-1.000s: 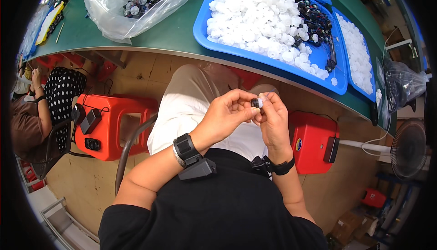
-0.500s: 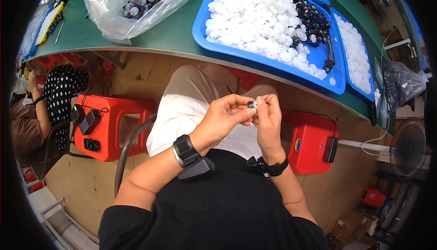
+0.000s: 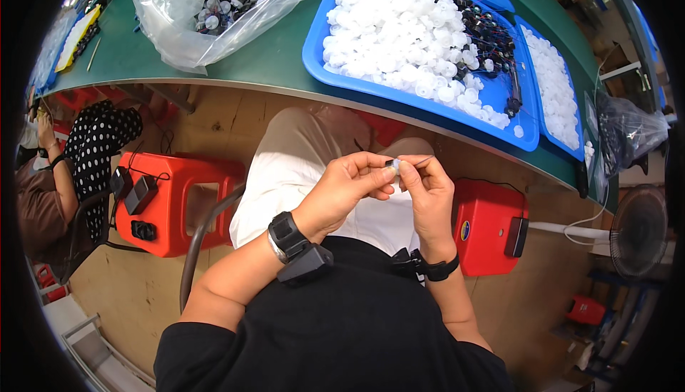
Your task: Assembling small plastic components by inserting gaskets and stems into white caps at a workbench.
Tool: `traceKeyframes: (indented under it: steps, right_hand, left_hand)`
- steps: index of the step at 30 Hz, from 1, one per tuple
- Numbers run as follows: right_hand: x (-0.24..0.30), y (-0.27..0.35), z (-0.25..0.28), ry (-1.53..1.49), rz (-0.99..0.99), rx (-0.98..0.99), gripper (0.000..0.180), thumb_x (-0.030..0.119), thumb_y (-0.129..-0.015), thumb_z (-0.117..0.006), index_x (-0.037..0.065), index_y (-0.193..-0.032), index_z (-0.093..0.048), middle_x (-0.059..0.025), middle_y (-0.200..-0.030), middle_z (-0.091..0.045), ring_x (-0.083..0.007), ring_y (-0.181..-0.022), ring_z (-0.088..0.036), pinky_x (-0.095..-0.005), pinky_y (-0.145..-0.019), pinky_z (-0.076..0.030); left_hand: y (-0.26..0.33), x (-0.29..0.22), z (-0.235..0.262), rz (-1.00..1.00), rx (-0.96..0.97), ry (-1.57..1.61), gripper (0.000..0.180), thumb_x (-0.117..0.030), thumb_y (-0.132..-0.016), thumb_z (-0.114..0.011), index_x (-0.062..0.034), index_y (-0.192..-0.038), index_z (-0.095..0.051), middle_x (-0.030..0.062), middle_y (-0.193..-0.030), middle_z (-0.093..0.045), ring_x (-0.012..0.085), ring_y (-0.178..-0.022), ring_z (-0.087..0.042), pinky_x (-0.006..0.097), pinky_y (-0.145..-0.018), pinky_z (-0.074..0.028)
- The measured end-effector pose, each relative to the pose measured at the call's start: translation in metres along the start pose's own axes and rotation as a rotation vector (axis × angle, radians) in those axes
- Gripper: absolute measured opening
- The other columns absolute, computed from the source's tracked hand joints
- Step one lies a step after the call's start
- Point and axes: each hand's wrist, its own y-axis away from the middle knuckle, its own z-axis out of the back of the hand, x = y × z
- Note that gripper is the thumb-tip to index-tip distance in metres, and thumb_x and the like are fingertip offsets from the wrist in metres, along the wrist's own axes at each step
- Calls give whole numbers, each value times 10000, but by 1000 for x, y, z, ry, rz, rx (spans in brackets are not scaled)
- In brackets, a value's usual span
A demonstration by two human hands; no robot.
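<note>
In front of my lap, both hands meet fingertip to fingertip around a small part. Between thumb and forefinger, my left hand (image 3: 347, 186) pinches its black end. My right hand (image 3: 431, 196) has thumb and fingers closed on the whitish plastic piece (image 3: 396, 164) at the other end. Fingertips cover most of the part, so how its two ends join is hidden. Beyond my hands, a blue tray (image 3: 529, 117) on the table holds a heap of white plastic pieces (image 3: 399, 38) and dark wired parts (image 3: 492, 38).
A clear plastic bag (image 3: 171, 31) with similar capped parts lies on the green table (image 3: 278, 56). Another blue tray (image 3: 571, 148) of white pieces stands at right. Red stools (image 3: 171, 199) flank me; a fan (image 3: 640, 231) is at far right. Another person (image 3: 46, 199) sits at left.
My right hand has turned and shifted slightly right, its fingers now more on the whitish piece. My left hand stays nearly in place, still pinching the part.
</note>
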Motion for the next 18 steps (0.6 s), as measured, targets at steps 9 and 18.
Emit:
traceKeyframes:
  steps: [9, 18]
  right_hand:
    - [0, -5, 5, -87, -134, 33, 150, 122, -917, -653, -24, -948, -666, -30, -804, -651, -62, -669, -549, -199, -632, -451]
    - [-6, -4, 0, 272, 249, 25, 259, 128, -900, -658, -5, -1122, -646, -67, -1053, -602, -117, -846, -577, -256, -740, -475]
  left_hand:
    - [1, 1, -6, -154, -75, -444, 277, -117, -930, -629, 52, -1147, -600, 63, -947, -658, 99, -814, -621, 245, -745, -525]
    - [-8, 6, 11, 86, 53, 135, 257, -271, -971, -576, -30, -1046, -625, 46, -896, -655, 103, -771, -621, 233, -737, -524]
